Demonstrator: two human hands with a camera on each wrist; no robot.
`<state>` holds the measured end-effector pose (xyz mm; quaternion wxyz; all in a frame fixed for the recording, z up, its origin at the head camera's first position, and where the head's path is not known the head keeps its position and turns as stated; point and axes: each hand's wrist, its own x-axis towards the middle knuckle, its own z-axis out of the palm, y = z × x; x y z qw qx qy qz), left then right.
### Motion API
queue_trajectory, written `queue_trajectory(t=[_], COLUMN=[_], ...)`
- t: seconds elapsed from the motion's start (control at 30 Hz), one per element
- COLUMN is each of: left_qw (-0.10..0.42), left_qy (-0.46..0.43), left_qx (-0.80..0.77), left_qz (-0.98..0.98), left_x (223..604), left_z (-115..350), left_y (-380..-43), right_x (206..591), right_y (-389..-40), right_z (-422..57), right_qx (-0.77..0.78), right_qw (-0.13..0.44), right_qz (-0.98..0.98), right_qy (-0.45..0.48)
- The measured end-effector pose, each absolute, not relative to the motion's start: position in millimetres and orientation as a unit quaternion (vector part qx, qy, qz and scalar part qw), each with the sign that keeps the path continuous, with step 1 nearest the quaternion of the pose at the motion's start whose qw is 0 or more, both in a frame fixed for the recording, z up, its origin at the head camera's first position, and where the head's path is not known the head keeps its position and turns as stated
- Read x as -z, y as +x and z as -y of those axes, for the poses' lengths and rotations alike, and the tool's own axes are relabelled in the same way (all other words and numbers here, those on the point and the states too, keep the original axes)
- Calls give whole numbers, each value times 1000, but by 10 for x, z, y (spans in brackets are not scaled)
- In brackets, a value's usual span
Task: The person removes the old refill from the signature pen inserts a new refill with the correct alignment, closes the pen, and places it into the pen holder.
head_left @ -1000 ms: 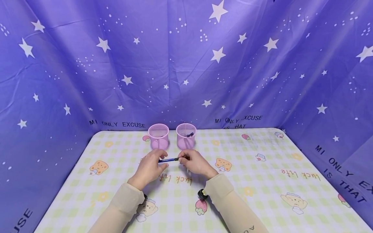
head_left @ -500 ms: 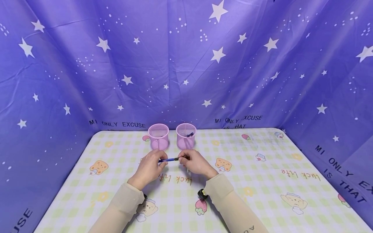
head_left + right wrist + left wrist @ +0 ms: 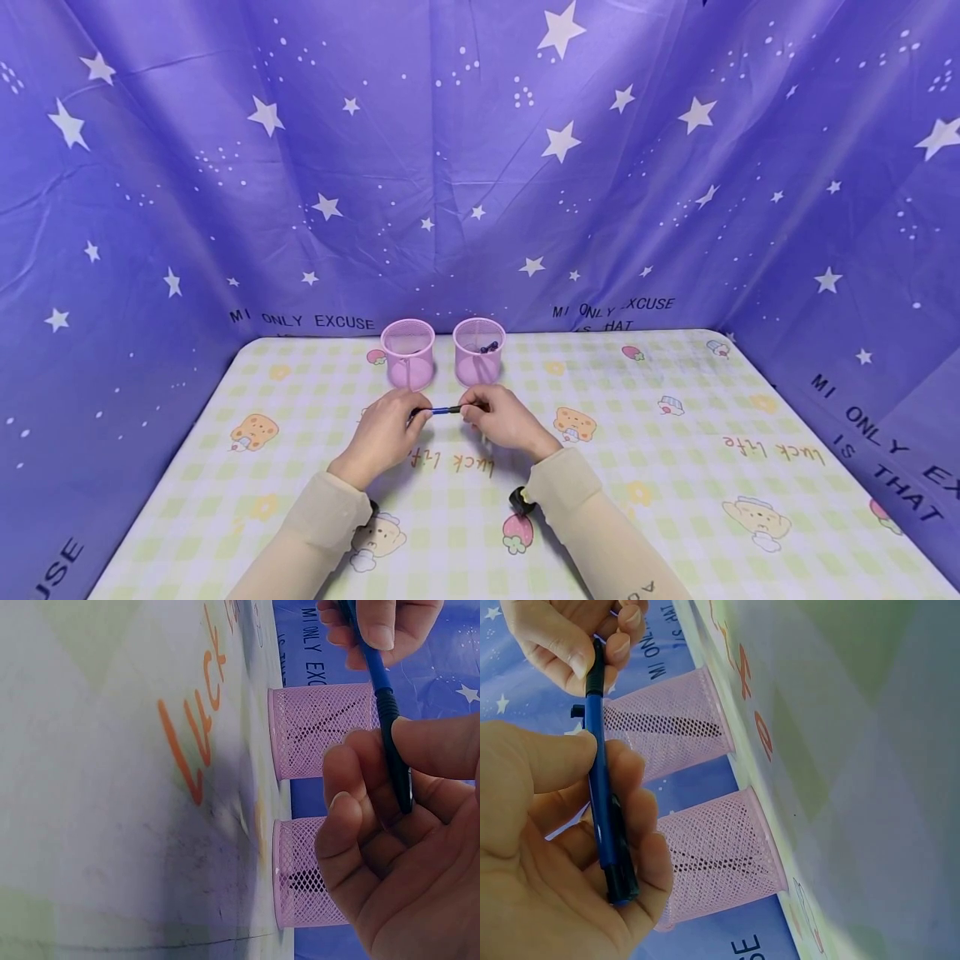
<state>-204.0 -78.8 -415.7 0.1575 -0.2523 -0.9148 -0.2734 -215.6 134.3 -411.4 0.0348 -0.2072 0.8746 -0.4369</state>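
Between the two hands a blue pen [image 3: 442, 410] with a black grip section lies level above the table, in front of the cups. My left hand [image 3: 384, 427] pinches its blue barrel [image 3: 594, 754] between thumb and fingers; the black end with its clip points into that palm. At the other end, my right hand [image 3: 504, 418] pinches the black grip section [image 3: 388, 720], and the tip points into the right palm. Just beyond the hands stand two pink mesh cups, a left cup [image 3: 408, 368] and a right cup [image 3: 478, 368], both upright with dark items inside.
A checked tablecloth [image 3: 660, 467] with printed cartoons covers the table. Behind and at both sides hangs a purple star-patterned curtain [image 3: 480, 250]. Each wrist carries a small black device, such as the right wrist device [image 3: 521, 500].
The left thumb has come in from below onto the pen, and the left fingers now sit farther right along the barrel. The right hand and the cups stay in place.
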Motion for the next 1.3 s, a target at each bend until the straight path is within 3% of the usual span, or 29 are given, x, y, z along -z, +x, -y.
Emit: queue_trajectory(t=[1.3], left_qw=[137], left_qy=[-245], left_qx=[289], left_qz=[915], left_x=[4144], left_z=[777], left_y=[-2025], right_x=[4105], right_y=[-2140], right_z=[-1334], right_qx=[440], right_qw=[39], right_qz=[-874], right_qy=[-203])
